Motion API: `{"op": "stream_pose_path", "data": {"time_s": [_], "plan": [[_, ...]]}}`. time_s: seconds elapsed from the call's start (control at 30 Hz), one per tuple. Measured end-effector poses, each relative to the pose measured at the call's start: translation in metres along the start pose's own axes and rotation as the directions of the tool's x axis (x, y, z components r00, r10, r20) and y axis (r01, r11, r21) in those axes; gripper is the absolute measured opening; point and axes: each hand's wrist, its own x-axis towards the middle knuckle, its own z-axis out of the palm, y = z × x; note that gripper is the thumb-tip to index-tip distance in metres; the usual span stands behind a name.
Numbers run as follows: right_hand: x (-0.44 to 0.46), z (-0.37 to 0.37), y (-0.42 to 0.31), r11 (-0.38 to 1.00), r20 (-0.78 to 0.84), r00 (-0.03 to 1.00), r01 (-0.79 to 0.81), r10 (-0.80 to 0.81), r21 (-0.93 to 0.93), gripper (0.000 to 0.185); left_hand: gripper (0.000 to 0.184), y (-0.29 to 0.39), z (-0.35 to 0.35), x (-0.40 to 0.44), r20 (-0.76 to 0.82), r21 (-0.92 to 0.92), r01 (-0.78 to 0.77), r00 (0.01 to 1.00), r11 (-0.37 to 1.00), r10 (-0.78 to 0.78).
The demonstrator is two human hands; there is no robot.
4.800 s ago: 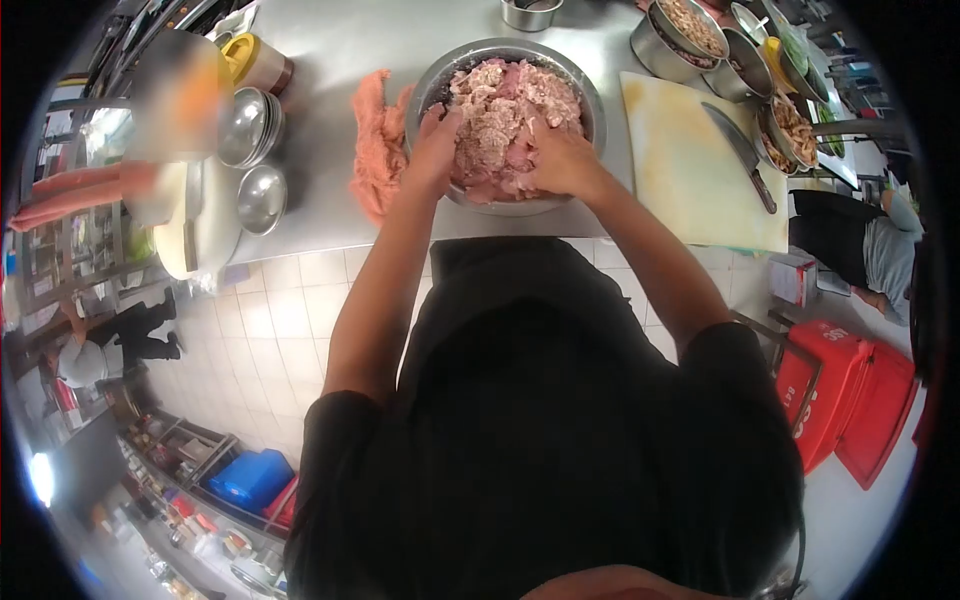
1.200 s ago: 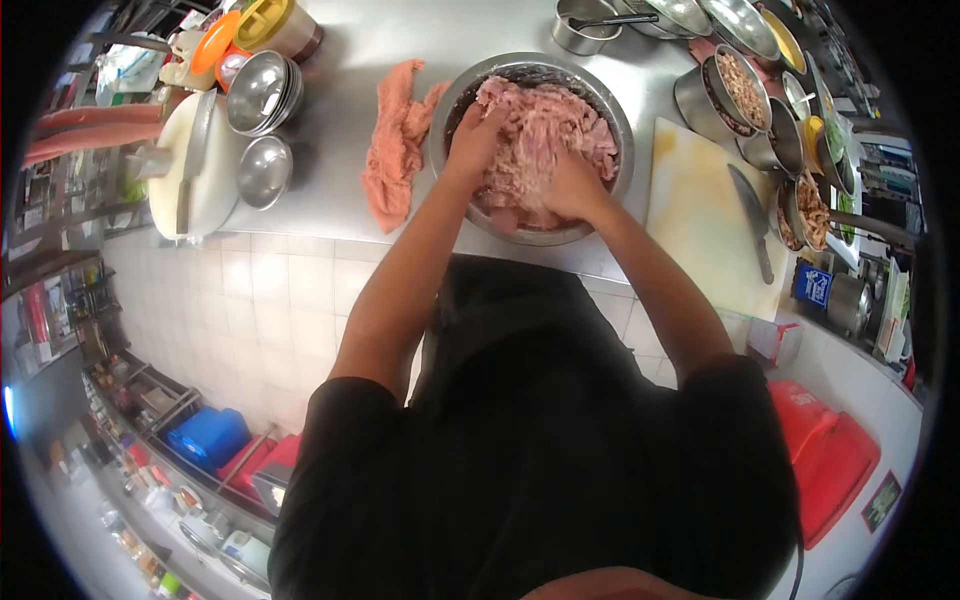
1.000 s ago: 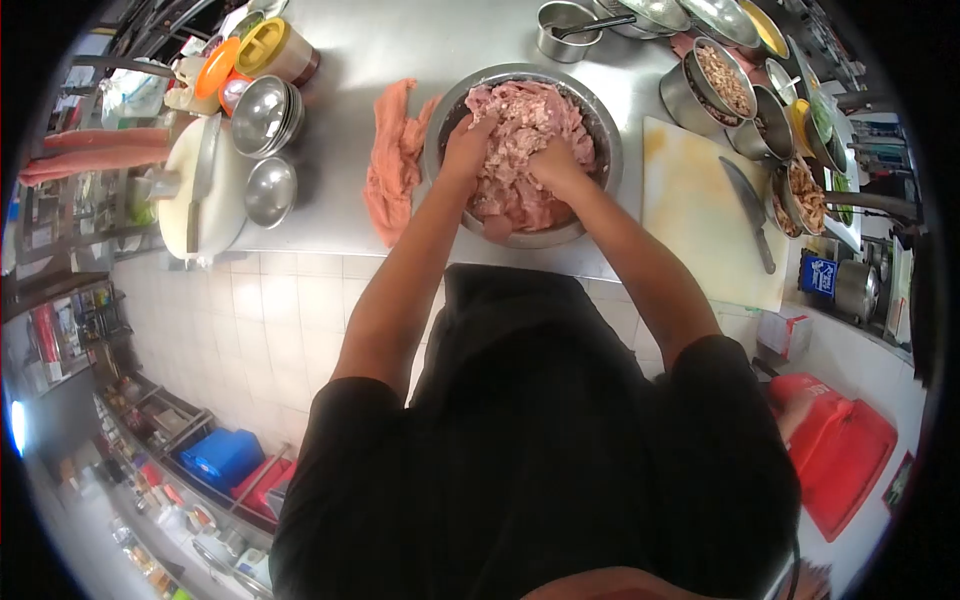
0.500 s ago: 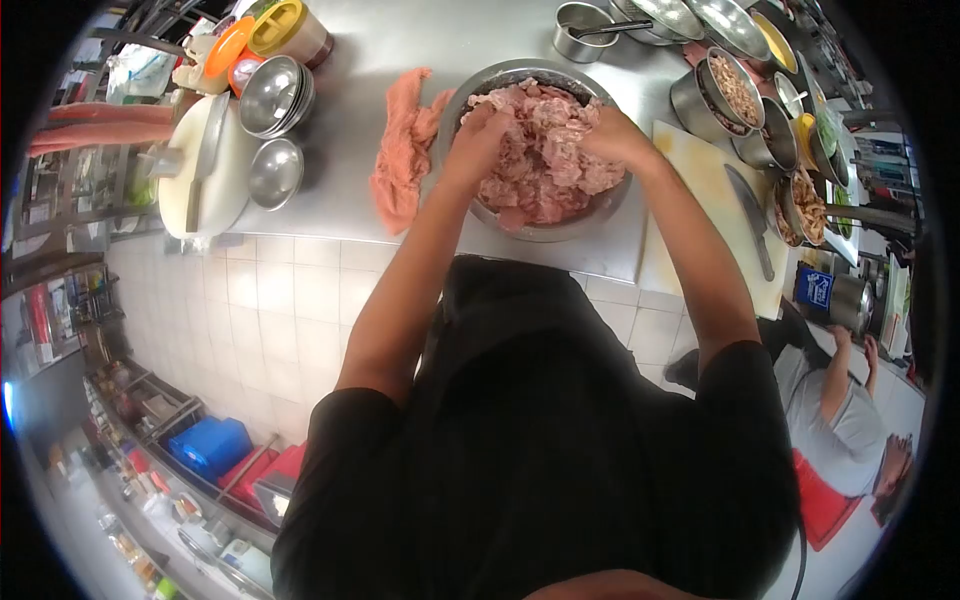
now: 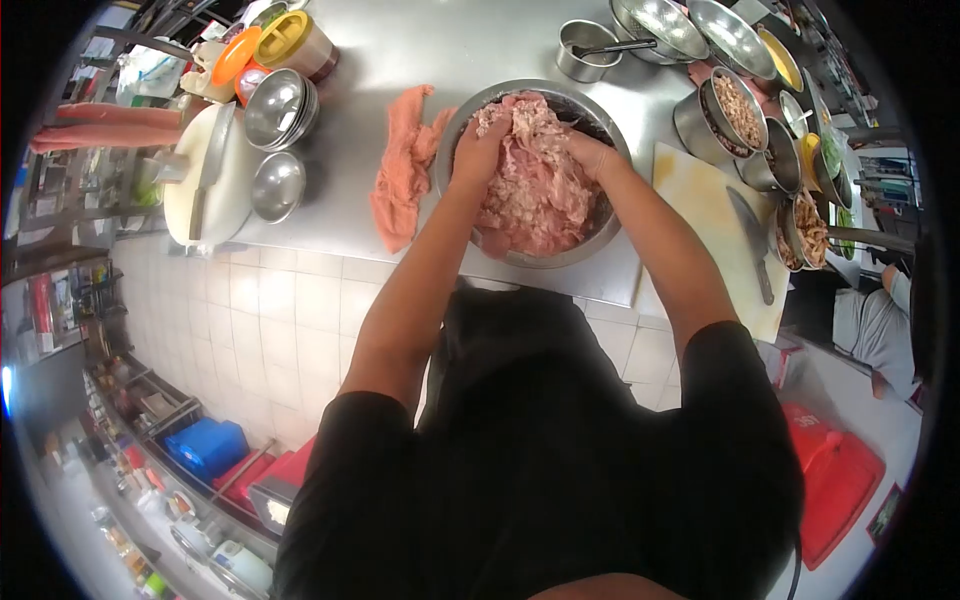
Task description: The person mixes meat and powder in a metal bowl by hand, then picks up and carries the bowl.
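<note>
Raw pink meat [image 5: 540, 200] fills much of a wide metal bowl [image 5: 612, 232] on the steel counter. At the bowl's left side my left hand [image 5: 478, 150] is closed on the meat, its fingertips partly sunk in it. My right hand [image 5: 590, 158] grips the meat from the right side, with its fingertips hidden in the mass. An orange cloth [image 5: 400, 175] lies just left of the bowl. To the right, a knife [image 5: 752, 245] rests on a pale cutting board [image 5: 690, 205].
Stacked metal bowls [image 5: 275, 110] and a round white board [image 5: 225, 190] with a cleaver stand at the left. Behind the bowl is a small pot [image 5: 588, 62]. Food-filled pots [image 5: 705, 125] line the right. A person in grey [image 5: 870, 325] is at the far right.
My right hand has moved inward and down against the meat, and the meat has shifted shape. The person in grey has moved up and farther right.
</note>
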Motion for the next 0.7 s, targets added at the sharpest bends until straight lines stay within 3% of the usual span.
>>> {"op": "stream_pose_path", "data": {"time_s": [0.07,0.1,0.17,0.23,0.33,0.37,0.47,0.5,0.63,0.7], "plan": [[-0.01,0.0,-0.002,0.994,0.05,0.999,-0.013,0.008,0.105,0.052,0.05,0.01,-0.003,-0.009,0.057,-0.069,0.003,0.998,0.998,0.001],[-0.02,0.008,-0.013,0.998,0.037,0.999,0.035,-0.037,0.056,0.051,0.048,0.026,0.001,-0.017,0.075,-0.121,0.038,0.997,0.992,-0.029],[-0.048,0.027,-0.043,0.898,0.122,0.974,0.225,-0.193,-0.378,0.054,0.044,0.054,0.009,-0.041,0.105,-0.228,0.13,0.989,0.965,-0.109],[-0.071,0.045,-0.063,0.569,0.173,0.929,0.34,-0.326,-0.749,0.062,0.044,0.078,0.015,-0.06,0.092,-0.24,0.104,0.992,0.965,-0.084],[-0.123,0.094,-0.087,0.453,0.121,0.958,0.231,-0.258,-0.861,0.065,0.04,0.075,0.004,-0.064,0.165,-0.203,0.033,0.986,0.979,0.001],[-0.123,0.092,-0.069,0.44,0.173,0.941,0.292,-0.29,-0.849,0.063,0.038,0.066,-0.003,-0.059,0.21,-0.167,0.019,0.978,0.986,0.017],[-0.122,0.1,-0.021,0.155,0.082,0.963,0.124,-0.255,-0.98,0.049,0.036,0.04,-0.014,-0.06,0.294,-0.058,0.002,0.956,0.998,0.015],[-0.123,0.107,-0.015,0.123,0.057,0.965,0.091,-0.255,-0.988,0.044,0.035,0.039,-0.014,-0.063,0.312,-0.021,0.002,0.95,1.0,0.005],[-0.102,0.1,0.024,0.006,-0.049,0.969,-0.05,-0.243,-0.999,0.029,0.045,0.037,-0.008,-0.076,0.324,0.248,-0.144,0.944,0.958,0.058],[-0.087,0.093,0.028,-0.046,-0.134,0.976,-0.143,-0.174,-0.989,0.027,0.047,0.025,-0.004,-0.074,0.296,0.394,-0.286,0.939,0.873,0.174]]}}
